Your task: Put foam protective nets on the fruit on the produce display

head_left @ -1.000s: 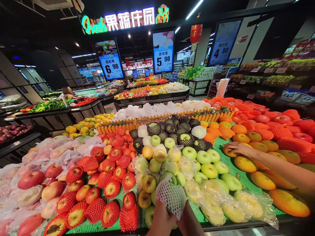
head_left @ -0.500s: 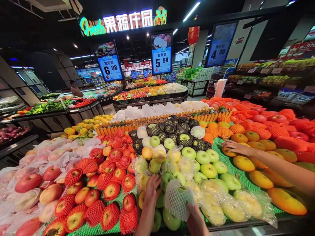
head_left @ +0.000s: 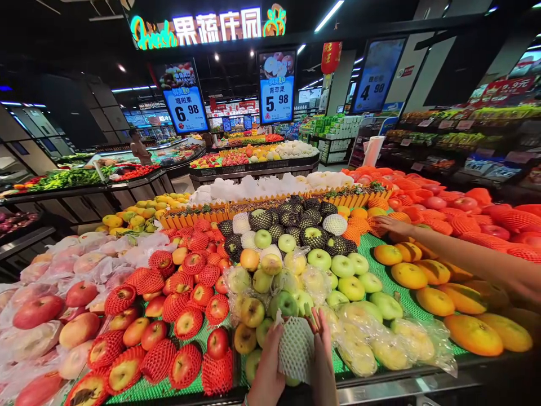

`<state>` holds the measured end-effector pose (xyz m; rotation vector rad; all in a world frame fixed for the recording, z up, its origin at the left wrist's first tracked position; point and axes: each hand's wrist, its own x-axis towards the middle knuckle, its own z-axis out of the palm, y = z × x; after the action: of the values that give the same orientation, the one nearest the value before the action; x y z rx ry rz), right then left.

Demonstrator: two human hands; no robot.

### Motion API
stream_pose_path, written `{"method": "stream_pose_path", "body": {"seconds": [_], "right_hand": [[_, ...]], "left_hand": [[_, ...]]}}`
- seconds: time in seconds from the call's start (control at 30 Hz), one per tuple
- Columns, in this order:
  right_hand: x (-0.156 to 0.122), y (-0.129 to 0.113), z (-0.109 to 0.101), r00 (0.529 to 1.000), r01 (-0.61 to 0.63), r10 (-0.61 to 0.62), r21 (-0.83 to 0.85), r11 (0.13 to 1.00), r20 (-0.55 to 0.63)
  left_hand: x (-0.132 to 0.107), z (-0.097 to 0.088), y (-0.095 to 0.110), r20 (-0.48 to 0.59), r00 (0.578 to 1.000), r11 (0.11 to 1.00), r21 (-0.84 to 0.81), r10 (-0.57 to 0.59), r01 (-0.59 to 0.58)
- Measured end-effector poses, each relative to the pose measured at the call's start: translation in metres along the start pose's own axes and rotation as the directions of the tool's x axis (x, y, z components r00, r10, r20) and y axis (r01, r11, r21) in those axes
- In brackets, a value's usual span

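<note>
At the display's front edge, your left hand (head_left: pixel 266 369) and right hand (head_left: pixel 324 361) grip the white foam net (head_left: pixel 296 348) between them, right fingers straight. Can't tell if fruit's inside. My read: sleeving mid-step, 1 net in hand, most green apples (head_left: pixel 341 266) nearby bare.

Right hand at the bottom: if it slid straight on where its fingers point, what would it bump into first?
Probably the plastic-wrapped pale fruit just beyond the right hand, which rests flat on the white-netted fruit; depth is hard to judge.
</note>
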<state>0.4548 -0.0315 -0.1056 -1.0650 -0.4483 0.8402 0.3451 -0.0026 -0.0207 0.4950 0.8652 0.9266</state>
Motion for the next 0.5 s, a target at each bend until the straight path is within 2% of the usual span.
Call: {"method": "stream_pose_path", "body": {"seconds": [0.03, 0.1, 0.13, 0.17, 0.23, 0.27, 0.3, 0.4, 0.5], "right_hand": [[-0.005, -0.009, 0.003, 0.995, 0.093, -0.094, -0.040, 0.995, -0.019], [-0.016, -0.025, 0.006, 0.944, 0.329, -0.320, -0.178, 0.927, 0.079], [-0.021, -0.033, 0.007, 0.884, 0.463, -0.424, -0.251, 0.850, 0.194], [-0.024, -0.040, 0.008, 0.803, 0.589, -0.499, -0.300, 0.750, 0.327], [-0.027, -0.051, 0.011, 0.639, 0.760, -0.553, -0.326, 0.563, 0.535], [-0.026, -0.055, 0.013, 0.588, 0.802, -0.562, -0.329, 0.498, 0.582], [-0.025, -0.058, 0.015, 0.565, 0.821, -0.567, -0.338, 0.460, 0.600], [-0.017, -0.064, 0.021, 0.560, 0.828, -0.591, -0.365, 0.425, 0.581], [-0.011, -0.062, 0.020, 0.558, 0.827, -0.567, -0.351, 0.439, 0.606]], "left_hand": [[-0.001, 0.001, 0.000, 0.044, 0.997, 0.998, -0.019, -0.061, 0.062], [-0.002, 0.001, 0.000, 0.136, 0.979, 0.984, -0.070, -0.153, 0.164], [-0.003, 0.000, 0.000, 0.168, 0.971, 0.978, -0.092, -0.168, 0.185], [-0.004, 0.000, -0.002, 0.187, 0.968, 0.974, -0.118, -0.169, 0.192], [-0.006, -0.002, -0.006, 0.194, 0.968, 0.965, -0.176, -0.157, 0.192], [-0.006, -0.003, -0.009, 0.181, 0.971, 0.959, -0.207, -0.157, 0.193], [-0.007, -0.004, -0.012, 0.163, 0.974, 0.952, -0.238, -0.158, 0.194], [-0.005, -0.005, -0.020, 0.095, 0.984, 0.937, -0.303, -0.151, 0.173], [-0.002, -0.005, -0.022, 0.035, 0.996, 0.969, -0.231, -0.088, 0.093]]}}
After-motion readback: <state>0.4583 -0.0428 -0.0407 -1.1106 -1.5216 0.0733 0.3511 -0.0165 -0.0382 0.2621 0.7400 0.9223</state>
